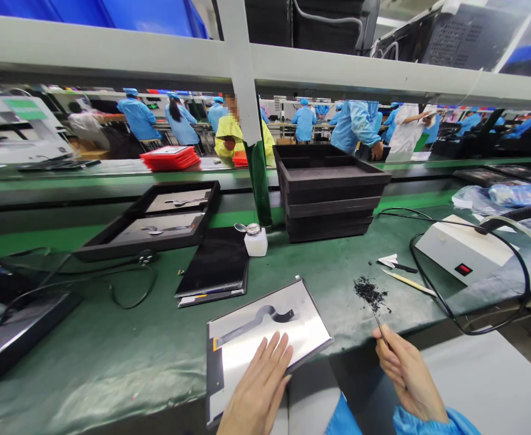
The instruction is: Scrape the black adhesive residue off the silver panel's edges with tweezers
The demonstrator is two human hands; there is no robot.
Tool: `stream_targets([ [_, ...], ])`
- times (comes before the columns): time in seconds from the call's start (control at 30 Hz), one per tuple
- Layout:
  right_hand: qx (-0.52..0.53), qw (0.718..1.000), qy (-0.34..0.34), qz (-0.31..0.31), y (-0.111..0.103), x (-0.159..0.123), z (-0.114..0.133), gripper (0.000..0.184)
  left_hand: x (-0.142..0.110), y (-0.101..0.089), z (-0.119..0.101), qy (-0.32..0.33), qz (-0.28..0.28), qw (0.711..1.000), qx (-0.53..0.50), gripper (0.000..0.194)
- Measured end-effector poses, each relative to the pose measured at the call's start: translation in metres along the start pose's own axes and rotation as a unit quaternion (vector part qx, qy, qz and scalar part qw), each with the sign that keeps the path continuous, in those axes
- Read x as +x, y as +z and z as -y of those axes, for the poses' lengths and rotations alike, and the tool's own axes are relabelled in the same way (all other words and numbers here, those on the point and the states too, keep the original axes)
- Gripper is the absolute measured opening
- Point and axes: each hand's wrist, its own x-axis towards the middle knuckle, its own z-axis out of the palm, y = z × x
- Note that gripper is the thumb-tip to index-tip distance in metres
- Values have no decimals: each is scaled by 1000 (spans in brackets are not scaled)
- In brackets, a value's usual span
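My left hand lies flat with fingers stretched out on a silver metal panel that rests on the green table at the near edge. A dark flat cable strip runs across the panel's top. My right hand is closed in a pinch on thin tweezers, whose tip points at a small pile of black scraps on the table.
A stack of black trays stands behind, with a white dispenser bottle, dark screens and open black trays to the left. A white box with black cables sits right. Several people in blue work beyond the shelf.
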Motion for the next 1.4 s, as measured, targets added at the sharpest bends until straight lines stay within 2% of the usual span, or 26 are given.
stream_targets([
  [0.97,20,1000,-15,-4,-13,9,3,60,1,-2,-2,-4,-6,1000,0,47],
  [1.13,25,999,-24,-3,-13,8,6,58,2,-4,-2,-2,12,1000,-8,50],
  [1.4,27,999,-17,-17,-14,9,8,60,1,2,-2,-8,-30,999,-3,50],
])
